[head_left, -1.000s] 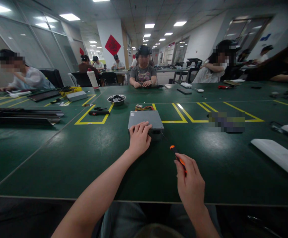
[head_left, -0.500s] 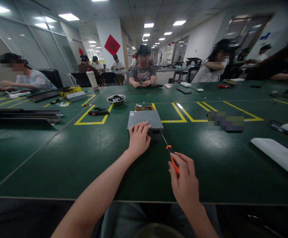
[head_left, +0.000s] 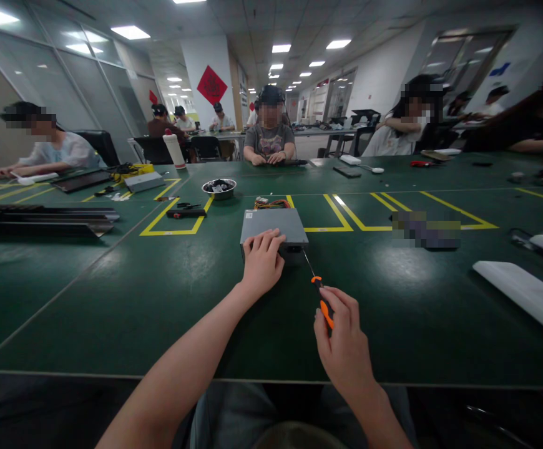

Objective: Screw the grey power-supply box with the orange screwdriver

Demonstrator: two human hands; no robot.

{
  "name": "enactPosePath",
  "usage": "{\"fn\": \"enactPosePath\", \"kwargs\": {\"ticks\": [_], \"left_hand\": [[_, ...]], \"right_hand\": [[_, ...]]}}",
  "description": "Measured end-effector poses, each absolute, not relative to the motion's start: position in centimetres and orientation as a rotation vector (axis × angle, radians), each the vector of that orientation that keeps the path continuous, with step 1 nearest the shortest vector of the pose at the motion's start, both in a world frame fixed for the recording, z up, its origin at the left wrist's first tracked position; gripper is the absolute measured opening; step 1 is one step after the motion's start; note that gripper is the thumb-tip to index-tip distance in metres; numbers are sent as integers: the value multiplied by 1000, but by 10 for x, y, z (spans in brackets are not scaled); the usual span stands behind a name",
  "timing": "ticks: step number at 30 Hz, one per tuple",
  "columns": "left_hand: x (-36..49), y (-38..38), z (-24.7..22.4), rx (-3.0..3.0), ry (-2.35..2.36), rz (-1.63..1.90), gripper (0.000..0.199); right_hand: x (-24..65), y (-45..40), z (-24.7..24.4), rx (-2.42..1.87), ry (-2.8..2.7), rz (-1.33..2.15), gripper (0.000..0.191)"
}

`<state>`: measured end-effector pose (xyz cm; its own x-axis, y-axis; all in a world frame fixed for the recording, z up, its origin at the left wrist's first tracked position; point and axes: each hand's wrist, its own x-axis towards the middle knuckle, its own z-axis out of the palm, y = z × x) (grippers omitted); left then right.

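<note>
"Head view: what is held by the right hand?"

"A screwdriver is grasped by its handle, the shaft angled to the near right corner of a grey metal box; contact cannot be told."

"And the left hand?"

"Its fingers are laid over the box's top; whether it is gripped cannot be told."

"The box's place?"

"On the green table, wires bunched behind."

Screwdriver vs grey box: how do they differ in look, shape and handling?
Look: the screwdriver has an orange-and-black handle; the box is grey with a small white label.
Shape: the screwdriver is slim with a thin shaft; the box is wide and blocky.
Handling: the screwdriver is held in the right hand; the box sits under the left hand.
Shared: each has one hand on it.
</note>
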<state>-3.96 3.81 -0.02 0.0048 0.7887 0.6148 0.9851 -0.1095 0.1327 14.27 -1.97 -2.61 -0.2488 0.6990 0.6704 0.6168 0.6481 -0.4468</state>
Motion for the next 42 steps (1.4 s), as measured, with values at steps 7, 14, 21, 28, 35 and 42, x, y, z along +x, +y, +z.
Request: {"fn": "enactPosePath", "kwargs": {"ticks": [7, 14, 21, 28, 35, 42], "left_hand": [[-41, 38, -2, -1948, -1829, -830, 37], [-40, 38, -1, -1948, -1830, -826, 37], [-40, 38, -2, -1951, -1834, -826, 37], [-40, 38, -2, -1949, -1834, -831, 36], [-39, 37, 0, -1955, -1831, -831, 38], [-39, 37, 0, -1956, -1829, -825, 38]], "right_hand": [[150, -17, -28, -1169, -1877, 208, 26], [142, -17, -24, -1105, -1832, 146, 33], [146, -19, -30, -1051, -1897, 39, 22], [151, -15, -29, -1190, -1878, 204, 26], [141, -12, -28, -1143, -1858, 140, 26], [141, -16, -29, -1108, -1918, 114, 27]]}}
